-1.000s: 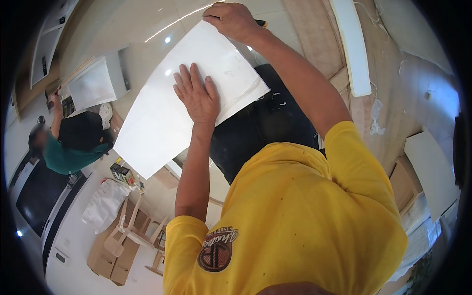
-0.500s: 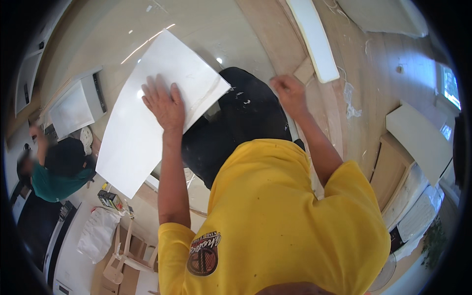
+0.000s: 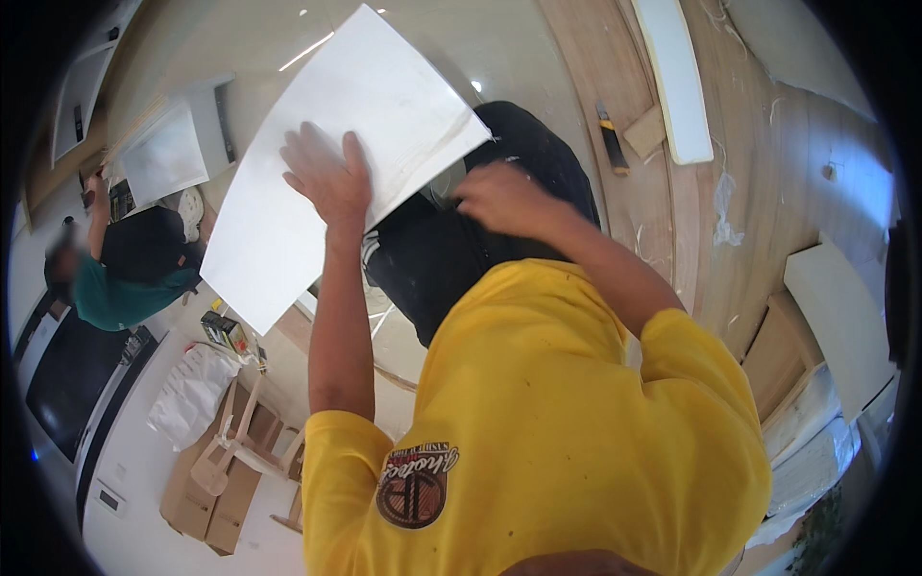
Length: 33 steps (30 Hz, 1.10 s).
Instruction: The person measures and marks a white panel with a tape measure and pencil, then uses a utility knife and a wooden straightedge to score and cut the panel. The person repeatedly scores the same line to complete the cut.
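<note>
My left hand [image 3: 328, 178] lies spread on a white sheet or panel [image 3: 269, 245], which rests partly over my dark-trousered legs [image 3: 538, 163]. My right hand [image 3: 495, 197], blurred, has its fingers curled just below the sheet's right edge, near my lap; anything inside them is hidden. To the right, a black-and-yellow utility knife [image 3: 611, 144] lies on a wooden plank [image 3: 629, 226], beside a small wood block [image 3: 645, 130] and a long white board [image 3: 672, 82].
A co-worker in teal [image 3: 125, 288] works at the left beside a white cabinet piece [image 3: 168, 149]. Lower left are a wooden chair frame [image 3: 230, 451], cardboard [image 3: 206, 509] and a white bag [image 3: 192, 394]. Panels [image 3: 836, 317] stand at the right.
My right hand has moved from the sheet's top corner down to below its right edge. The knife, barely visible beside that hand earlier, lies on the plank. My left hand stays on the sheet.
</note>
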Each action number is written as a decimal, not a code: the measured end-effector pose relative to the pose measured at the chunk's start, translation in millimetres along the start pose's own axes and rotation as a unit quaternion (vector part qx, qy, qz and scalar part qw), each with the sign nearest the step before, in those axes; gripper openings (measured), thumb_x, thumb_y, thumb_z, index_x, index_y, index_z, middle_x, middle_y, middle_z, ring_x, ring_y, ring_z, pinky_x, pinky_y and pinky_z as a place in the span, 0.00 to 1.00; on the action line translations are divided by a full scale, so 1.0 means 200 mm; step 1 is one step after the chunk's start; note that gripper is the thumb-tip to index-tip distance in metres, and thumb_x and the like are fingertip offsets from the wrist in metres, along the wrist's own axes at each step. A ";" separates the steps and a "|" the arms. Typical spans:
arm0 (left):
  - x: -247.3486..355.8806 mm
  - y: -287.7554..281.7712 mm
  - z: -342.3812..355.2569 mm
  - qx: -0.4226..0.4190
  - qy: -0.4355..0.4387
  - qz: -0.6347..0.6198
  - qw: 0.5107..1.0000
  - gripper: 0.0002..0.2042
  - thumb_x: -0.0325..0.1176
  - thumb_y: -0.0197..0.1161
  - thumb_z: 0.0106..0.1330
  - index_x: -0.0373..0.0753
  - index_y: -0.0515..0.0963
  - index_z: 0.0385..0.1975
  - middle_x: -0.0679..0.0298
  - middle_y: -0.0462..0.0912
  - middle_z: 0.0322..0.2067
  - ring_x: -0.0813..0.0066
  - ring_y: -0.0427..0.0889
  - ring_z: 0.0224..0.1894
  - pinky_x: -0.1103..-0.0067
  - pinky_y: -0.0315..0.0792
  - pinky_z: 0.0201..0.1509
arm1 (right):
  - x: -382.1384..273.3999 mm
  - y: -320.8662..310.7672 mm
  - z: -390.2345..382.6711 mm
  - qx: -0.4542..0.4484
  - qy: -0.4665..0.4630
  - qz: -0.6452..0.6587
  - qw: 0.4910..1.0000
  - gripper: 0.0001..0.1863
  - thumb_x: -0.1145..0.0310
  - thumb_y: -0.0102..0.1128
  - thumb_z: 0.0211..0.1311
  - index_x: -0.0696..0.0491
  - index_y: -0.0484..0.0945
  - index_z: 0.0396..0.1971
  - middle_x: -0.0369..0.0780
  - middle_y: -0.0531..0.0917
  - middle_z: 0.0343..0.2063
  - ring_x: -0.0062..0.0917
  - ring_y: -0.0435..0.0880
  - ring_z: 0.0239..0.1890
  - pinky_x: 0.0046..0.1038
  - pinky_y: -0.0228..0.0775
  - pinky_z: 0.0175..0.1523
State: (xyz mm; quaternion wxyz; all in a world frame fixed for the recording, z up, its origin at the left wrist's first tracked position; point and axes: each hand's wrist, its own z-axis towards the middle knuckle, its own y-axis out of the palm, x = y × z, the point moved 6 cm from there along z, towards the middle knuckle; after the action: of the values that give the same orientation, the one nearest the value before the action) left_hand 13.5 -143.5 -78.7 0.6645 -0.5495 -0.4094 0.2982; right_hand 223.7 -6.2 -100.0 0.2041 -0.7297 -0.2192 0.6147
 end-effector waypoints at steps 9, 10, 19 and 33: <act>0.06 0.05 0.07 -0.024 0.017 -0.019 0.999 0.40 0.56 0.58 0.70 0.33 0.59 0.75 0.41 0.52 0.77 0.37 0.44 0.80 0.44 0.36 0.80 | 0.49 0.79 0.83 -0.118 0.167 -0.189 0.960 0.16 0.68 0.59 0.65 0.55 0.84 0.50 0.49 0.86 0.48 0.46 0.84 0.54 0.43 0.72 0.63; 0.06 0.04 0.04 -0.032 0.006 -0.018 0.999 0.41 0.56 0.58 0.70 0.33 0.58 0.75 0.41 0.51 0.77 0.38 0.43 0.80 0.44 0.35 0.80 | 0.51 0.81 0.84 -0.112 0.165 -0.197 0.960 0.16 0.69 0.58 0.65 0.55 0.84 0.51 0.49 0.86 0.48 0.46 0.84 0.54 0.43 0.73 0.63; 0.02 0.01 -0.01 -0.028 -0.012 -0.018 0.999 0.40 0.57 0.55 0.72 0.34 0.57 0.76 0.41 0.50 0.77 0.39 0.41 0.80 0.44 0.34 0.80 | -0.01 0.46 0.25 -0.083 0.092 -0.055 0.991 0.21 0.72 0.56 0.64 0.56 0.80 0.56 0.52 0.85 0.49 0.46 0.86 0.51 0.43 0.78 0.57; 0.16 0.03 0.07 -0.020 -0.112 -0.063 0.992 0.41 0.58 0.53 0.73 0.34 0.56 0.77 0.42 0.49 0.77 0.36 0.38 0.80 0.41 0.32 0.79 | 0.03 -0.28 0.18 0.312 0.197 -0.053 0.928 0.25 0.68 0.49 0.75 0.65 0.65 0.66 0.57 0.79 0.53 0.54 0.80 0.52 0.46 0.75 0.57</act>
State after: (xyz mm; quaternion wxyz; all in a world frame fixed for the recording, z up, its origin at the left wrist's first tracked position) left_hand 16.3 -108.3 -77.2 0.6206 -0.4991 -0.5210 0.3072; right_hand 184.5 45.4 -79.2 0.4927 -0.7231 -0.0100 0.4840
